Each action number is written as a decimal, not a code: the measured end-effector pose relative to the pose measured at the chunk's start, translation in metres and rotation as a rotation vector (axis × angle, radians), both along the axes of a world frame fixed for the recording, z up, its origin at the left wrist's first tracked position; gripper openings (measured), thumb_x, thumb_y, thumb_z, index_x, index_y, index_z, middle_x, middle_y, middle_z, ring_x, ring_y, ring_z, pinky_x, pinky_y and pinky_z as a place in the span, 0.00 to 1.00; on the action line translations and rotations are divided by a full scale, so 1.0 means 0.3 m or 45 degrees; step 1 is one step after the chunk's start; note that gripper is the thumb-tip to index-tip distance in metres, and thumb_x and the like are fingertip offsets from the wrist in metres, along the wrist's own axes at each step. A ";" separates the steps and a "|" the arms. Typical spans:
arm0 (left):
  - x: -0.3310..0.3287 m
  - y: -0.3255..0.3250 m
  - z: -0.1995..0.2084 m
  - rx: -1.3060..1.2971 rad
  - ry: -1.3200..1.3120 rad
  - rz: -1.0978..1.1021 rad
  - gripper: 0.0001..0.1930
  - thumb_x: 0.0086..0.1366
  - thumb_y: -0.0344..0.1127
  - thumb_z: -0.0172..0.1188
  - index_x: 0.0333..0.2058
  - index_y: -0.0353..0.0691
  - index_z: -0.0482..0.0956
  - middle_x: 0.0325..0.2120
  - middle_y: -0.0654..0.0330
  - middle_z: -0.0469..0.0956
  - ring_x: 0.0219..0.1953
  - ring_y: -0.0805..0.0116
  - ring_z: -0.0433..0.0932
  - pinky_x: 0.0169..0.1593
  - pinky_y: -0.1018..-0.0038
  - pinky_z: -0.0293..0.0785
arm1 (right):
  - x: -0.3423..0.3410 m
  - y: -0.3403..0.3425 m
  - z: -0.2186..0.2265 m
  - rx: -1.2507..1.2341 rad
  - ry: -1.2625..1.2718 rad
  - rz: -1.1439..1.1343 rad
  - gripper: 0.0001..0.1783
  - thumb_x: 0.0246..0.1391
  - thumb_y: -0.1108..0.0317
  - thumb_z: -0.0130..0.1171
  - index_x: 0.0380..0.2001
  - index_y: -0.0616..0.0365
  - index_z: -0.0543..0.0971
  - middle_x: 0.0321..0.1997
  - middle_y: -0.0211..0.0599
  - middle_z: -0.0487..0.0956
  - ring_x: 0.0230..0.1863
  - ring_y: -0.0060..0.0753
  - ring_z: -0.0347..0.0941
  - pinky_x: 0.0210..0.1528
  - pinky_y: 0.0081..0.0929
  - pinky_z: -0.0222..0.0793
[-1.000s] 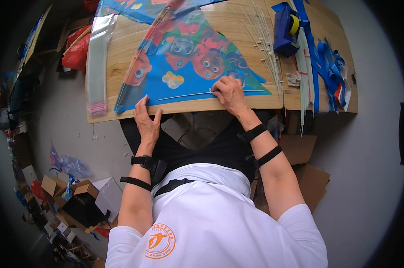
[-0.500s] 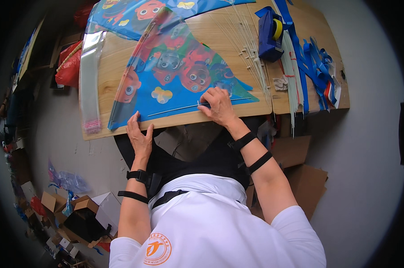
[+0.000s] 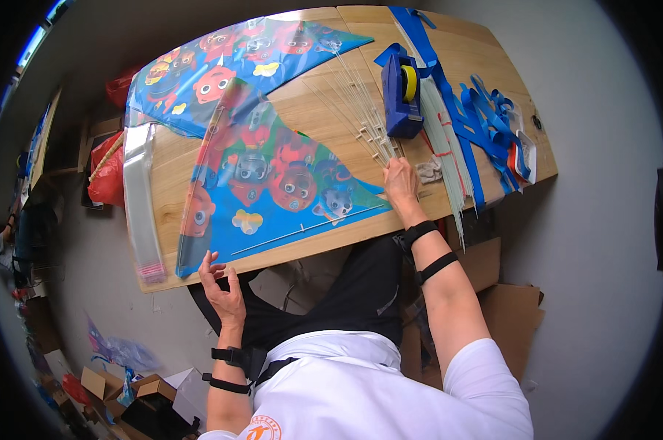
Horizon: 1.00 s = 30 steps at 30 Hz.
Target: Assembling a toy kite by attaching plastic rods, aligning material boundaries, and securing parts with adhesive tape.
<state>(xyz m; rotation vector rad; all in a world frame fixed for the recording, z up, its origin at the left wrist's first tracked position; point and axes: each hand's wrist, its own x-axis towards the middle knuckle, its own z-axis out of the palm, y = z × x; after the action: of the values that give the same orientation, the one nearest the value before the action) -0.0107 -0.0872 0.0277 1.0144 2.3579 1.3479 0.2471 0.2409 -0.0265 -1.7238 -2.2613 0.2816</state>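
A blue triangular kite sail [image 3: 272,176] printed with cartoon faces lies on the wooden table in front of me. One thin rod [image 3: 270,238] with a small white fitting rests along its near edge. My left hand [image 3: 223,290] is at the table's front edge by the sail's near left corner, fingers apart, holding nothing. To the right of the sail, my right hand [image 3: 401,182] has its fingers bunched down on the near ends of a fan of thin rods [image 3: 361,121] with white fittings. The fingertips are partly hidden.
More printed sails [image 3: 199,77] lie at the back left. A blue tape dispenser [image 3: 402,99] stands right of the rods, beside a tied bundle of pale rods [image 3: 449,158] and tangled blue ribbon [image 3: 493,128]. Clear plastic sleeves [image 3: 142,205] lie along the left edge. Cardboard boxes [image 3: 151,407] sit on the floor.
My right hand has left the rod on the sail and moved right to the fanned rods. My left hand has come slightly off the sail's edge. The view has shifted.
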 end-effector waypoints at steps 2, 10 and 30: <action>0.034 0.046 0.062 0.053 -0.008 -0.071 0.27 0.61 0.26 0.56 0.60 0.38 0.63 0.51 0.57 0.70 0.41 0.69 0.70 0.46 0.73 0.69 | -0.018 0.024 -0.007 0.025 -0.066 -0.046 0.06 0.49 0.70 0.60 0.28 0.61 0.75 0.35 0.49 0.75 0.36 0.57 0.74 0.37 0.47 0.70; 0.257 0.284 0.124 -0.092 -0.686 -0.737 0.15 0.67 0.30 0.54 0.52 0.38 0.72 0.43 0.64 0.75 0.33 0.80 0.71 0.39 0.83 0.69 | 0.044 -0.074 0.211 -0.038 0.392 0.140 0.06 0.55 0.71 0.54 0.30 0.64 0.73 0.31 0.49 0.77 0.33 0.50 0.75 0.36 0.41 0.70; 0.747 0.420 0.092 -0.274 -1.383 -0.706 0.11 0.66 0.36 0.59 0.41 0.35 0.80 0.26 0.66 0.78 0.26 0.81 0.72 0.31 0.84 0.69 | 0.311 -0.701 0.245 -0.922 1.626 -0.494 0.08 0.60 0.69 0.57 0.33 0.64 0.73 0.24 0.30 0.77 0.20 0.12 0.65 0.21 0.13 0.59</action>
<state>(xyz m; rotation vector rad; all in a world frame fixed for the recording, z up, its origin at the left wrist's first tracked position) 0.2134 0.0390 0.0553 0.5544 1.2471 0.9932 0.3404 0.0306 0.0472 -1.4349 -0.8927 1.6586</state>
